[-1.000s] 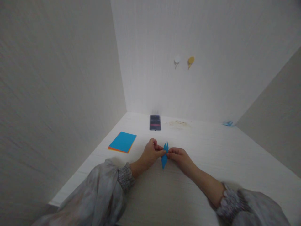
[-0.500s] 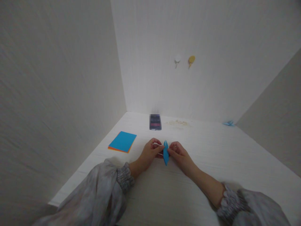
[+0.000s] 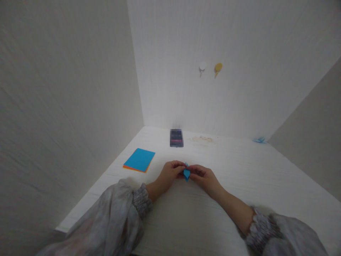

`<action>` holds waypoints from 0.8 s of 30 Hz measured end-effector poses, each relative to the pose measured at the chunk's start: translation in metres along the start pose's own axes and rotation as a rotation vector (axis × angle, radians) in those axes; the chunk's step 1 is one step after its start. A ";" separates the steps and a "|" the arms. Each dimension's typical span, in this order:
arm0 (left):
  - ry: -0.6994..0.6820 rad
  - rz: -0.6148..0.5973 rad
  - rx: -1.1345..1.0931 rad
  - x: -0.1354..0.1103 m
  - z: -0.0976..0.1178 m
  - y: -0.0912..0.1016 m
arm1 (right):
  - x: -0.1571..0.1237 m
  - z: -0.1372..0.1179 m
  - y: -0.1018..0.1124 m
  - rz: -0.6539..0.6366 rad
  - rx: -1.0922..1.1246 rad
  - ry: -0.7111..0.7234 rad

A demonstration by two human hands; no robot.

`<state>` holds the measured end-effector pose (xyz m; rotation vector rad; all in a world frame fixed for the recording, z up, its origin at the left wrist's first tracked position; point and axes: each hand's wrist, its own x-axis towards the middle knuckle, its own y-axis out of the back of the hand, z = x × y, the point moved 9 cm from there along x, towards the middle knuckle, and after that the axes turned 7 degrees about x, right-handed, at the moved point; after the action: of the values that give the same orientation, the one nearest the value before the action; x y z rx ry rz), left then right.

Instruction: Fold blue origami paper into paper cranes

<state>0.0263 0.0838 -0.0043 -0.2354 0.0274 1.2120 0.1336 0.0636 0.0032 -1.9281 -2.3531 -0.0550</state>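
Observation:
A small folded piece of blue paper (image 3: 187, 173) is pinched between both my hands just above the white table (image 3: 202, 213). My left hand (image 3: 170, 173) grips its left side with closed fingers. My right hand (image 3: 204, 176) grips its right side, fingers closed too. Only a short blue tip shows between the fingertips; the rest of the paper is hidden by my fingers.
A stack of square paper (image 3: 139, 160), blue on top with orange beneath, lies to the left. A dark phone-like object (image 3: 176, 138) rests near the back wall. A small blue folded piece (image 3: 259, 140) sits at the far right corner. Two hooks (image 3: 210, 68) hang on the wall.
The blue paper, held upright and long one second ago, now lies lower and looks shorter between my fingers. Both hands have closed in together and dropped slightly toward the table.

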 end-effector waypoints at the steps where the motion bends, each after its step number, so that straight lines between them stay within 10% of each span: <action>1: 0.006 0.002 -0.001 0.000 0.000 0.000 | 0.000 -0.001 0.000 0.008 0.007 -0.005; 24: -0.129 -0.110 0.003 -0.005 0.008 -0.005 | -0.003 -0.011 0.010 0.121 0.012 0.023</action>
<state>0.0285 0.0795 0.0051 -0.1536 -0.0955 1.1149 0.1441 0.0615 0.0136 -2.0487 -2.2121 -0.0527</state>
